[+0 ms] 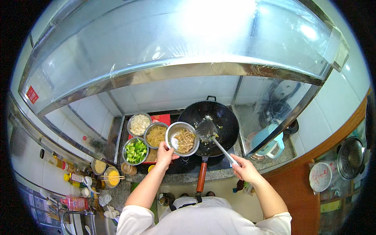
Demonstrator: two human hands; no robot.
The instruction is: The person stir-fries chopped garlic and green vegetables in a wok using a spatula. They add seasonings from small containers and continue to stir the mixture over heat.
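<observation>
My left hand [166, 154] grips the rim of a stainless steel bowl [169, 143] and tilts it at the left edge of a black wok [228, 126]. Sliced cooked-looking meat strips [185, 140] lie in that bowl, with a small white patch beside them. In my right hand [244, 167] is the handle of a metal wok spatula [206, 129], its blade over the wok beside the bowl. Bits of chopped pale and green aromatics [219, 127] are scattered in the wok. The wok's wooden handle [201, 177] points toward me.
Left of the wok stand bowls of pale slices [140, 124], yellowish shreds [156, 136] and chopped greens [135, 151]. Farther left are beaten egg [112, 176] with chopsticks across it and several seasoning bottles [77, 178]. A light-blue pitcher [268, 141] stands behind the right glass panel; a metal-framed hood [188, 69] hangs above.
</observation>
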